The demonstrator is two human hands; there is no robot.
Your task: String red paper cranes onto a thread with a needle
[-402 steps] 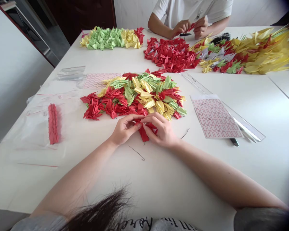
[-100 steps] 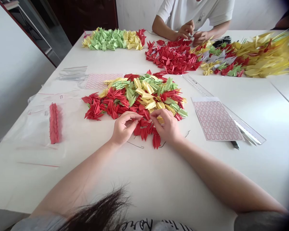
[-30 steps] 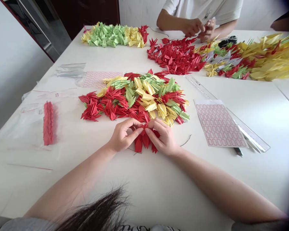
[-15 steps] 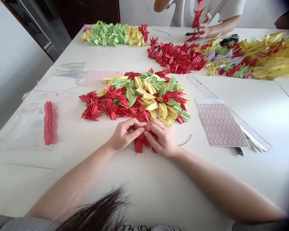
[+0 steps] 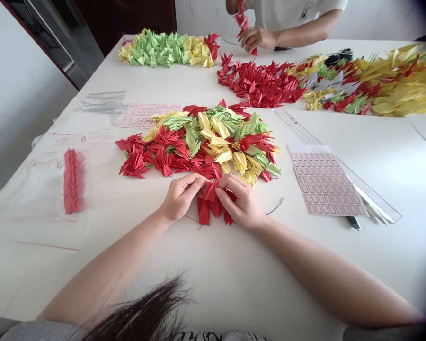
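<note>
My left hand [image 5: 179, 198] and my right hand [image 5: 242, 203] meet over a small bunch of red folded paper pieces [image 5: 210, 207] on the white table [image 5: 213, 265]. Fingers of both hands pinch the top of the bunch, whose points fan out toward me. Just beyond lies a mixed pile of red, yellow and green folded pieces [image 5: 202, 142]. Short dark wires [image 5: 276, 207] lie on the table beside my right hand.
A sticker sheet [image 5: 326, 182], a clear ruler [image 5: 341, 166] and a pen tip [image 5: 351, 222] lie at right. A red stack in a clear bag [image 5: 71, 180] sits at left. Further piles of red [image 5: 259, 83], green-yellow [image 5: 166, 47] and yellow [image 5: 394, 80] pieces lie beyond. Another person's hand [image 5: 255, 38] holds a red strand.
My fingers shifted slightly on the red bunch, which stays in place. The person across moved their red strand and hands leftward.
</note>
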